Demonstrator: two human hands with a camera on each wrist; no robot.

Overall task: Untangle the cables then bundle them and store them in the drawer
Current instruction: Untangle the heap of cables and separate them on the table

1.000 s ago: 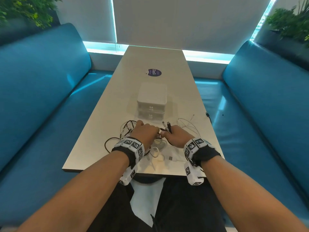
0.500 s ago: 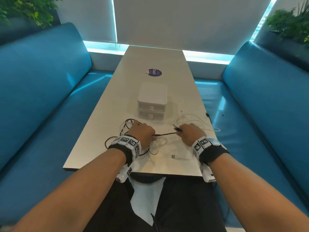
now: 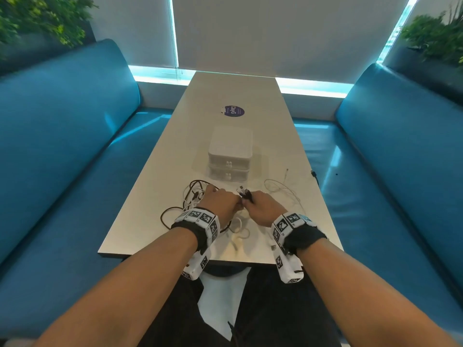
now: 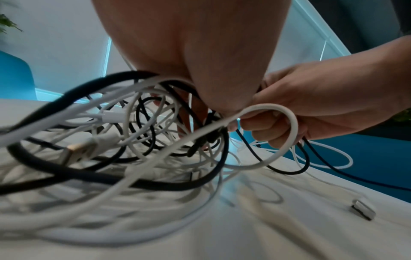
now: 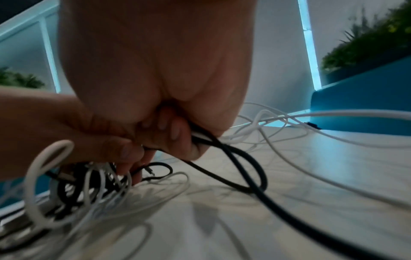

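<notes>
A tangle of black and white cables (image 3: pixel 198 199) lies on the table (image 3: pixel 155 196) near its front edge. My left hand (image 3: pixel 221 202) grips the tangle from above, fingers curled into it. My right hand (image 3: pixel 259 206) touches the left one and holds a black cable (image 5: pixel 235 158), whose plug ends (image 3: pixel 246 192) poke up between the hands. A thick white loop (image 4: pixel 289 126) arches over the right hand's fingers in the left wrist view. The white two-drawer unit (image 3: pixel 230 151) stands just beyond, with both drawers closed.
Thin white cable loops (image 3: pixel 280 191) spread to the right toward the table's edge. A loose USB plug (image 4: pixel 362 209) lies on the table near me. A round sticker (image 3: pixel 233 111) sits farther back. Blue benches (image 3: pixel 62 146) flank both sides.
Half a second ago my hands were apart with a black cable stretched between them. My right hand has since moved back left, and the hands now meet over the tangle.
</notes>
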